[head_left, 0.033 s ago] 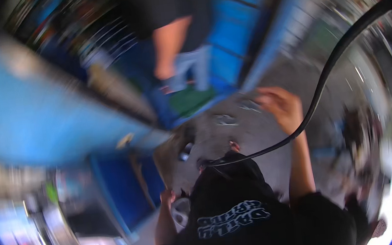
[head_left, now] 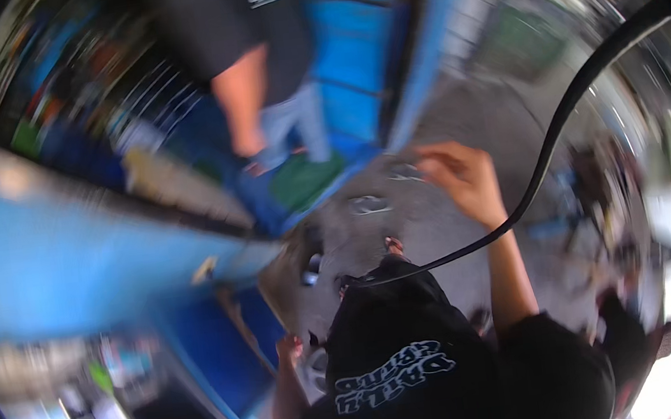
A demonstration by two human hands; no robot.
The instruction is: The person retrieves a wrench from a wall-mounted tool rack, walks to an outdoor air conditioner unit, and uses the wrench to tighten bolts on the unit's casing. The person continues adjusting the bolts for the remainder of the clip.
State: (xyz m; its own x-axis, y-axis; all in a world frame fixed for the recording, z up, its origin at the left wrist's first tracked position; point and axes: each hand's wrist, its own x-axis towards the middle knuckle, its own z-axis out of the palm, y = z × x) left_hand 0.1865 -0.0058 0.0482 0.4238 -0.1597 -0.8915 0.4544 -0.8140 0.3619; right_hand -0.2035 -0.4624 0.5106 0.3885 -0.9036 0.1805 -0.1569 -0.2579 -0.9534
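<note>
My right hand (head_left: 461,183) is raised in front of me over the grey floor, its fingers bent, pointing left and somewhat apart. Nothing shows between them. Low at my left side hangs my left hand (head_left: 288,348), small and blurred. Its fingers appear curled, but whether they hold anything is hidden. A round grey thing (head_left: 317,370) shows just beside it, partly behind my dark shirt. A black cable (head_left: 548,148) curves across the view, passing close to my right wrist.
Ahead, a person in a dark shirt (head_left: 280,46) stands by a blue doorway on a green mat (head_left: 307,181). Sandals (head_left: 369,205) lie on the floor (head_left: 436,223) before it. A light-blue wall (head_left: 65,232) and a dark-blue panel (head_left: 210,340) are at left. Blurred clutter (head_left: 598,188) lies right.
The whole view has swung, so the person, doorway and mat now appear further left. My right hand sits slightly further left and lower in the picture.
</note>
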